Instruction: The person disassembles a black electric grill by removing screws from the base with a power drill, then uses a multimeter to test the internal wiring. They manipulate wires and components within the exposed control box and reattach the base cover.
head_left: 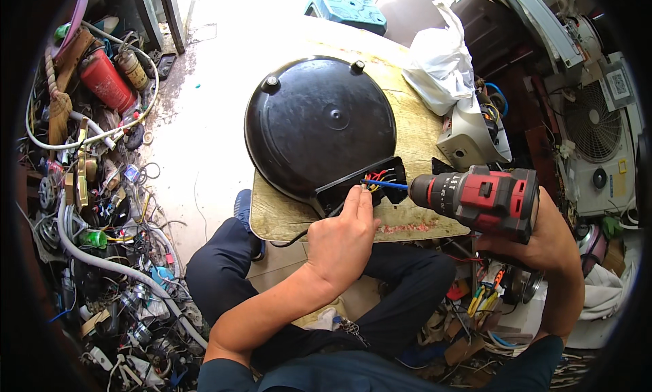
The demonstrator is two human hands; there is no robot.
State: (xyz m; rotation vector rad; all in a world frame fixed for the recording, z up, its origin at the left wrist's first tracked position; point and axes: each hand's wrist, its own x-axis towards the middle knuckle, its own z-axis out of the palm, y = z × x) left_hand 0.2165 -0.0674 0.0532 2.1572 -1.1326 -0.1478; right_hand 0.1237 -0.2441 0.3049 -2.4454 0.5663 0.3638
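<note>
A round black appliance base [319, 120], like the underside of an electric pan, lies bottom-up on a worn wooden table. Its handle-side housing is open, showing red, yellow and white wires [380, 175]. My right hand [543, 239] grips a red and black cordless drill [485, 198]. From its chuck, a long blue screwdriver bit [392, 185] points left into the housing. My left hand [345, 239] reaches to the housing, index and middle fingers pressed together by the bit's tip. Whatever the fingertips hold there is hidden. A black cord runs out below the housing.
The wooden table [414, 131] carries a white plastic bag [441, 66] and a white appliance housing [468, 137] at its right. Cables and parts [122, 276] heap up on the left, near a red cylinder [107, 81]. A blue stool [348, 8] stands beyond; a fan unit [594, 124] is at right.
</note>
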